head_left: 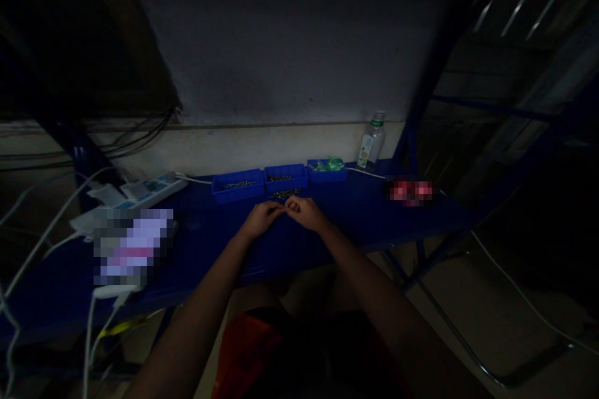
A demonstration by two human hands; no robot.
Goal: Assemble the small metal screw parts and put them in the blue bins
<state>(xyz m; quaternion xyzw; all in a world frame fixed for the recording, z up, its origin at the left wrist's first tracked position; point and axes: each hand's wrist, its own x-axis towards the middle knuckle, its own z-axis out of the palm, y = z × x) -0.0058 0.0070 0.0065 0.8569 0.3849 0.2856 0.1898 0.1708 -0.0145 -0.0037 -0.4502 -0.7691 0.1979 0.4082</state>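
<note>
My left hand [262, 218] and my right hand [304, 212] meet fingertip to fingertip above the blue table [281, 255]. Both are closed in a pinch, and whatever sits between the fingers is too small and dark to name. Just beyond them lies a loose pile of small metal parts [285, 194]. Behind the pile stand three blue bins. The left bin [238, 192] has thin, pin-like metal pieces in it, the middle bin [286, 186] small dark metal parts, and the right bin [326, 177] crumpled green, shiny plastic-looking material.
A clear bottle [370, 144] stands at the back right, near a blurred red item [412, 191]. On the left are a white power strip [161, 190] with plugs, a pixelated flat object [138, 246] and white cables [88, 336]. A wall rises behind the table.
</note>
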